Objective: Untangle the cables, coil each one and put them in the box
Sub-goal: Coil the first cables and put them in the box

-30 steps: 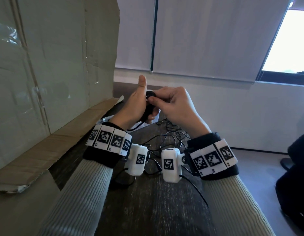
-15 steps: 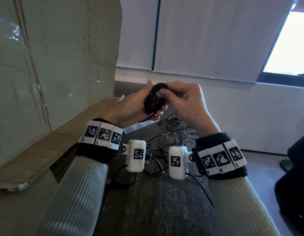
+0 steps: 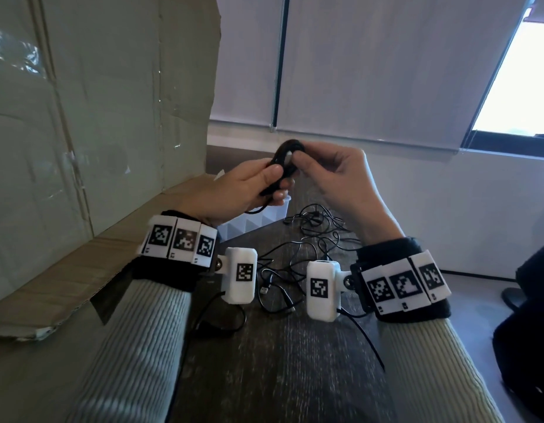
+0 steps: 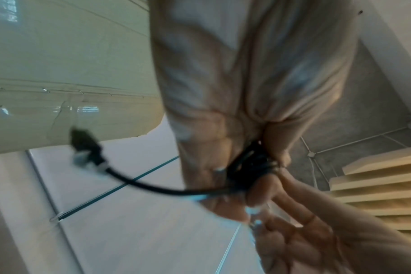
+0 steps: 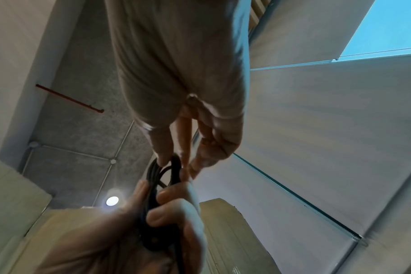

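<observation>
hands | left hand (image 3: 234, 190) grips coiled black cable (image 3: 284, 160) | right hand (image 3: 335, 175) pinches its top loop

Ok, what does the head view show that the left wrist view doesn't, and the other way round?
Only the head view shows the tangled cables lying on the dark table, the white ridged box behind the left wrist and the cardboard flap. Only the left wrist view shows the loose plug end sticking out from the coil. Both show the left hand and right hand holding the coiled black cable.
</observation>
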The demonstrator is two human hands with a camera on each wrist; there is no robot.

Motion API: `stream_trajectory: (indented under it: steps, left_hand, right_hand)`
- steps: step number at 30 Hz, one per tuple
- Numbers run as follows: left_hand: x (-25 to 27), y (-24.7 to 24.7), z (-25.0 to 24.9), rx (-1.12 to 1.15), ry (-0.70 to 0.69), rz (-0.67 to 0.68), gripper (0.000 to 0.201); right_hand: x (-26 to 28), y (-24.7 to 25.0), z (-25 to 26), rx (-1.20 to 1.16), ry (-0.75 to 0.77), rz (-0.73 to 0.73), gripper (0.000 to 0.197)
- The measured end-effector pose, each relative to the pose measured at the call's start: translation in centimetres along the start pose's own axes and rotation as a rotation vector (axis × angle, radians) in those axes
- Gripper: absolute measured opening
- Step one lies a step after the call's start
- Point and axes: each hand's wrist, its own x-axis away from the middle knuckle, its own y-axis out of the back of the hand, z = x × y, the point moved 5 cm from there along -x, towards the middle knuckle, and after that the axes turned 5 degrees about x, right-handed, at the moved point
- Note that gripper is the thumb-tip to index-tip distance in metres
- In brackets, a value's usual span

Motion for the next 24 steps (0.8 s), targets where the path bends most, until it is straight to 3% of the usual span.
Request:
stream_trajectory:
  steps: [2, 5, 8, 12, 13, 15, 17, 20, 24]
  left_hand:
    - [-0.4, 0.4, -0.4, 0.057, -0.086, -0.108, 0.023]
    - [-0.9, 0.5, -1.2, 0.2, -0.212, -0.152, 0.026]
    - [-1.1, -0.2, -1.8, 0.242, -0.286, -0.151, 0.028]
    - [-0.8, -0.1, -2.0, 0.214, -0.297, -0.2, 0.028]
    - [-0.7, 0.2, -2.1, 0.107, -0.292, -0.234, 0.027]
    - [-0.4, 0.8, -2.5, -0.38, -0.274, -0.343, 0.024]
    - [-0.6, 1.1, -2.2, -0.801, -0.239, -0.373, 0.018]
    - [-0.8, 0.8, -0.9, -0.946, -0.129, -0.315, 0.026]
    - [-1.5, -0.2, 0.7, -1.066, 0.01, -0.166, 0.038]
  right_hand:
    - [-0.1, 0.1, -1.4, 0.012, -0.162, 0.031, 0.02]
    - [0.5, -0.8, -2.9, 0.086, -0.301, 0.296, 0.029]
    - [1.8, -2.8, -2.3, 0.135, -0.223, 0.518, 0.034]
    - [1.9, -3.5, -1.5, 0.081, -0.145, 0.511, 0.017]
    - [2.0, -3.4, -1.3, 0.09, -0.161, 0.522, 0.018]
    - [2.1, -2.9, -0.9, 0.173, -0.208, 0.529, 0.021]
    - [1.8, -1.9, 0.0, 0.454, -0.155, 0.489, 0.024]
    - [1.6, -0.8, 1.3, 0.793, -0.015, 0.489, 0.027]
    - [1.6, 1.1, 2.4, 0.888, 0.072, 0.393, 0.016]
